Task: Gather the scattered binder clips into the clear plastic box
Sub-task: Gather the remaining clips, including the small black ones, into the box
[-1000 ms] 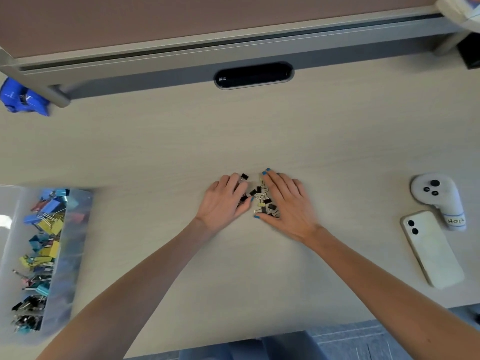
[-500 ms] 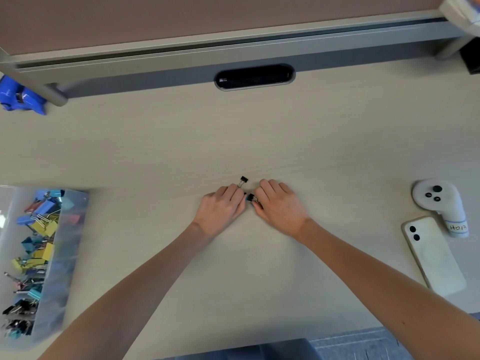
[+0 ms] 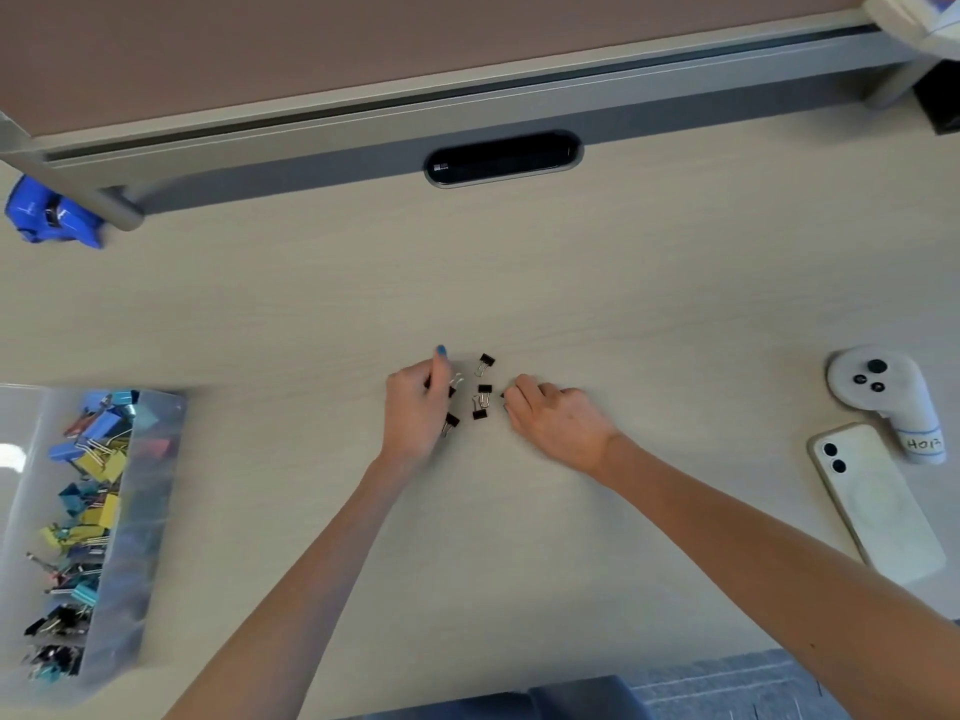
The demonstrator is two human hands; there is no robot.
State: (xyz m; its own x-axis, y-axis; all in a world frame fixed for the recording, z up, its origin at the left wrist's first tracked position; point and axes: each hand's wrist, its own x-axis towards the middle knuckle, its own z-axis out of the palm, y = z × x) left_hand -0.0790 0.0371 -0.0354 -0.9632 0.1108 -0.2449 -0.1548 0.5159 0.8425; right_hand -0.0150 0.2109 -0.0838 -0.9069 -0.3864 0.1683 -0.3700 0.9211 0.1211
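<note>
Since 0.5 s ago the hands have pulled apart. They were knuckle to knuckle at frame centre; now there's a gap btw them w/ loose clips lying in it.

L hand (image 3: 415, 415) sits just left of centre, fingers curled, index finger w/ blue nail stuck up. Black bits and silver wire loops poke out at its fingers, so it's gripping some of the small black binder clips (image 3: 484, 389).

R hand (image 3: 558, 420) is just right of centre, fingers curled under, knuckles toward the gap. There's a dark speck at the fingertips, but can't tell if it holds anything.

Three or so clips lie bare on the pale wood-grain desk (image 3: 571, 283) btw the hands, and one more touches L hand's lower edge.

Clear plastic box (image 3: 150, 511) is at lower left edge of frame, well apart from the hands, blurred, holding blue, yellow, teal and black clips.

Blue plastic item (image 3: 52, 218) upper left. White controller w/ black buttons (image 3: 878, 389) and white phone (image 3: 878, 506), camera side up, sit at right edge, just beside each other. Black oval cable slot (image 3: 501, 159) top centre.
</note>
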